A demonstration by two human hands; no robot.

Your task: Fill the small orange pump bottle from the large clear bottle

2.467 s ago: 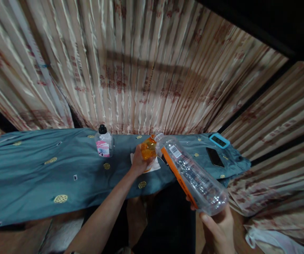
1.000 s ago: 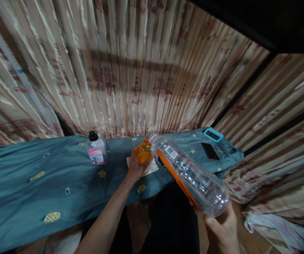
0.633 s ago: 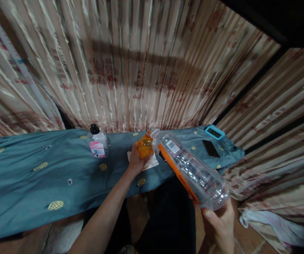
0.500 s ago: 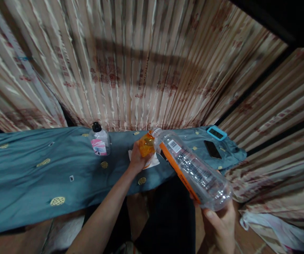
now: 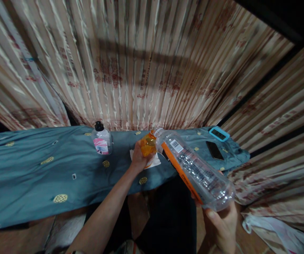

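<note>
The left hand [image 5: 138, 160] is wrapped around a small orange container [image 5: 148, 146] on the teal cloth [image 5: 35, 169], and the large clear bottle [image 5: 194, 169] slants down to it, mouth at its rim, base gripped by the right hand [image 5: 222, 225].

No legible text; barcode on large clear bottle [image 5: 194, 169], pink label on small bottle [image 5: 102, 144] unreadable.

small bottle [image 5: 102, 141] stands left; phone [image 5: 214, 150] right.
</note>
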